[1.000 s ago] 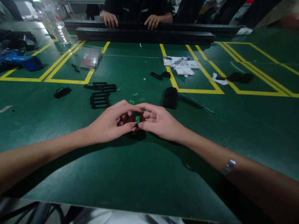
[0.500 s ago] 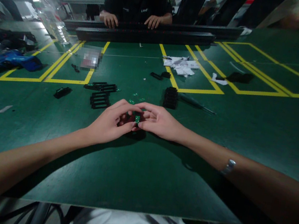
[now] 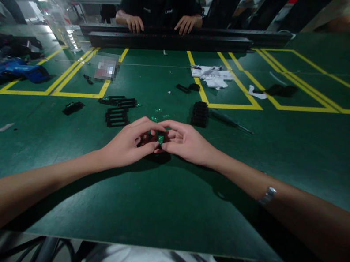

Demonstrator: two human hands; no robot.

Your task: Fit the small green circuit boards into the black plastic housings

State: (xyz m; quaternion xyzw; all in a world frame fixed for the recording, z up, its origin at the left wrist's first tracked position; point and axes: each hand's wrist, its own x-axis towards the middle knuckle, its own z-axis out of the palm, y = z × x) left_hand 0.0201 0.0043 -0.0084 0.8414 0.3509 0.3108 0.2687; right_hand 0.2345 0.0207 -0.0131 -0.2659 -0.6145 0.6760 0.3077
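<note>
A small green piece (image 3: pixel 160 139) is held between the fingertips of both hands, just above the green table (image 3: pixel 162 205). My left hand (image 3: pixel 135 140) closes on it from the left, thumb and fingers curved together. From the right, my right hand (image 3: pixel 188 143) pinches the same piece. Beyond my left hand lie black frame-shaped parts (image 3: pixel 117 117), and a few shiny green bits (image 3: pixel 157 114) rest just past the fingertips. A stack of black parts (image 3: pixel 199 114) stands behind my right hand, with a screwdriver (image 3: pixel 230 121) beside it.
White crumpled paper (image 3: pixel 215 77) lies farther back. Long black bars (image 3: pixel 170 40) cross the table's far side, where a person in black (image 3: pixel 162 8) rests both hands. Blue and black items (image 3: pixel 14 68) lie at the left, near a clear plastic bottle (image 3: pixel 60 22).
The hands of the person across the table have shifted slightly to the right along the black bar. My own hands and the green piece look the same.
</note>
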